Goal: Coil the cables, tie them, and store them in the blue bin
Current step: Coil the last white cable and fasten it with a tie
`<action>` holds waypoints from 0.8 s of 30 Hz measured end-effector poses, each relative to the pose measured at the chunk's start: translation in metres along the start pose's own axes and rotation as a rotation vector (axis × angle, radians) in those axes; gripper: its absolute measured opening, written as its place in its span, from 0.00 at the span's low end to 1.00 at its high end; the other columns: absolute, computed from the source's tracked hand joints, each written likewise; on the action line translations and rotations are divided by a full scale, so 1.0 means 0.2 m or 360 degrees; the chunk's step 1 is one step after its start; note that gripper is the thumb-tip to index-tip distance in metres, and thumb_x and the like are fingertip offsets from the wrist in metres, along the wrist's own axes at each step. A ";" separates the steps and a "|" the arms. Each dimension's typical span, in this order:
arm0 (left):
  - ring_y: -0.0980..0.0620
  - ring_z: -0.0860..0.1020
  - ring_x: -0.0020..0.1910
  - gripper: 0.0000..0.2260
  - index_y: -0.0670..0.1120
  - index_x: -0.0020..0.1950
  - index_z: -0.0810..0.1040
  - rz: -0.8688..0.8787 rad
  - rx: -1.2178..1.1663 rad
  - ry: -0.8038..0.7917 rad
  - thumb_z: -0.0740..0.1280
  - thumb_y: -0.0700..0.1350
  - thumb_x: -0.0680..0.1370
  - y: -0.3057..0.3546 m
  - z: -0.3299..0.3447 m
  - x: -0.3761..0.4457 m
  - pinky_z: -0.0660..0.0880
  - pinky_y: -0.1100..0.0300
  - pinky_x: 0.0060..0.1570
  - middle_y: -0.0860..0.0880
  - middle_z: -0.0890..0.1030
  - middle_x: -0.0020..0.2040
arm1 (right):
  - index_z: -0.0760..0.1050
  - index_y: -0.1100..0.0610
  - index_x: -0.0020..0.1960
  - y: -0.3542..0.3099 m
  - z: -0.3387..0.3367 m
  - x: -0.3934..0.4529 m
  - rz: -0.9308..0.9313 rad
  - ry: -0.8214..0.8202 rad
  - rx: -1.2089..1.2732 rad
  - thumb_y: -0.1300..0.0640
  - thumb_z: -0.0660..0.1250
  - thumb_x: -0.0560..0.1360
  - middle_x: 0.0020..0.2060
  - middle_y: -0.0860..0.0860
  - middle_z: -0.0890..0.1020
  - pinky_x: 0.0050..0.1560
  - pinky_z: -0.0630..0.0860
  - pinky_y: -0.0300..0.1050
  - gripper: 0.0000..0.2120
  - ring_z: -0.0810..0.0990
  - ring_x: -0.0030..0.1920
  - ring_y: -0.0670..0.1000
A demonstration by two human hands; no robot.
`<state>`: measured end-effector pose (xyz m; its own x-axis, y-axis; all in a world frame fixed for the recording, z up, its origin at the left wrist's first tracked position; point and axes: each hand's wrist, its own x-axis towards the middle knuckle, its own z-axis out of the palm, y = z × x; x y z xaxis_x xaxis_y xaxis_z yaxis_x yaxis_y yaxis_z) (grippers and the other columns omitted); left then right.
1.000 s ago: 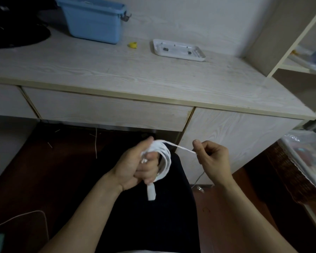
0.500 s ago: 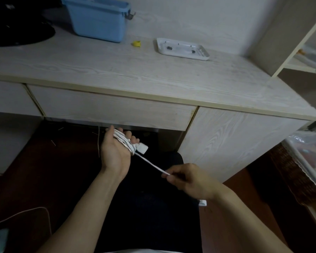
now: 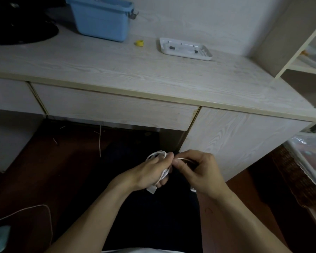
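A white cable (image 3: 158,155) is wound in loops around my left hand (image 3: 150,173), which grips the coil over my lap, below the desk's front edge. A white plug end (image 3: 151,189) sticks out under that hand. My right hand (image 3: 197,171) pinches the cable's loose end right beside the coil, thumb and forefinger almost touching my left fingers. The blue bin (image 3: 101,18) stands at the back left of the desk (image 3: 135,73), far from both hands.
A white tray (image 3: 185,49) and a small yellow object (image 3: 139,43) lie on the desk behind. A dark round thing (image 3: 20,28) sits at the far left. A shelf unit (image 3: 299,42) stands at right, a basket (image 3: 299,176) below it. Another white cord (image 3: 35,209) lies on the floor.
My left hand has dropped back from near the drawer to my lap. My right hand has come up and left with the loose end, closing on the coil.
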<state>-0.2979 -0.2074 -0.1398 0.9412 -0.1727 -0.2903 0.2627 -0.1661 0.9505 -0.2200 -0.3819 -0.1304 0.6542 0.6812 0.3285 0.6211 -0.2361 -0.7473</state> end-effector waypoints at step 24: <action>0.52 0.74 0.35 0.06 0.44 0.43 0.69 0.0646 -0.1712 0.0636 0.66 0.41 0.76 -0.01 -0.08 0.08 0.74 0.53 0.54 0.49 0.72 0.36 | 0.76 0.55 0.61 -0.01 0.11 0.00 0.0742 -0.0625 0.0129 0.55 0.62 0.82 0.42 0.53 0.83 0.42 0.83 0.47 0.09 0.84 0.39 0.51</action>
<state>-0.2806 -0.1950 -0.1435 0.9452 0.3175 -0.0761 -0.2025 0.7529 0.6262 -0.2316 -0.3666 -0.1412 0.6315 0.7271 -0.2694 0.2629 -0.5275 -0.8078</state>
